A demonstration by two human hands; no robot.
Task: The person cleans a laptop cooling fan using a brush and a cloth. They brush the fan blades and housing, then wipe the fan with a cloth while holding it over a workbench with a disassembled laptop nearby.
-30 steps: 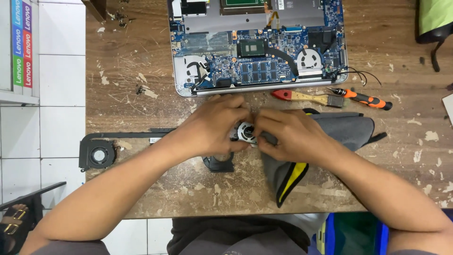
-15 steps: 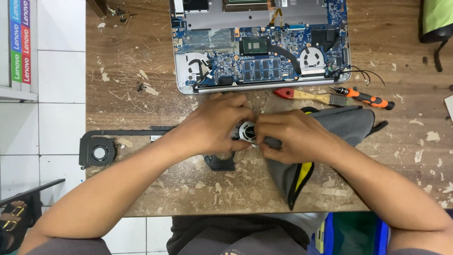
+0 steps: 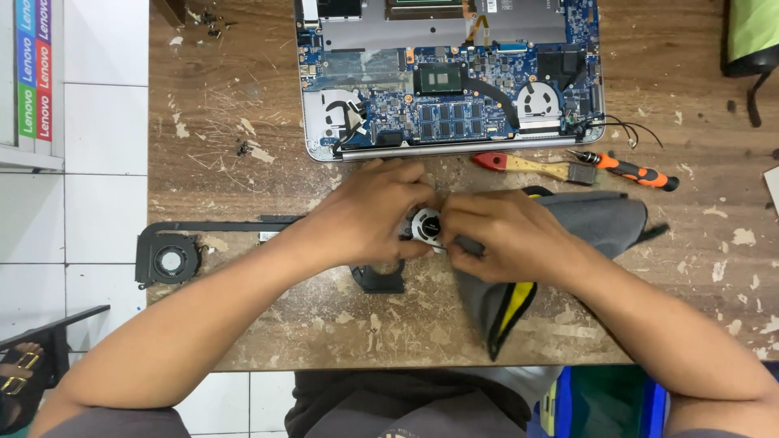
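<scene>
Holding a small round fan [image 3: 425,225] between them, the left hand [image 3: 369,212] and the right hand [image 3: 501,234] meet near the middle of the counter [image 3: 243,105], just in front of the opened laptop [image 3: 451,77]. The fan shows a pale hub with dark blades in a dark housing; most of it is covered by fingers. The left hand's fingers curl closed round the fan's left side, and the right hand pinches its right edge with thumb and fingertips. The right wrist lies over a grey pouch [image 3: 568,235] with a yellow lining.

Compared with half a second ago, the hands sit in the same spot with the same grip, and the fan has not shifted (only the camera has moved a little).

Behind the hands lie a brush [image 3: 531,167] with a red handle and a screwdriver [image 3: 629,169] with an orange and black grip. At the counter's left edge sits a second black fan [image 3: 169,259] with a long flat arm. The counter is scuffed brown wood with chipped pale patches, standing over a white tiled floor [image 3: 97,219].
</scene>
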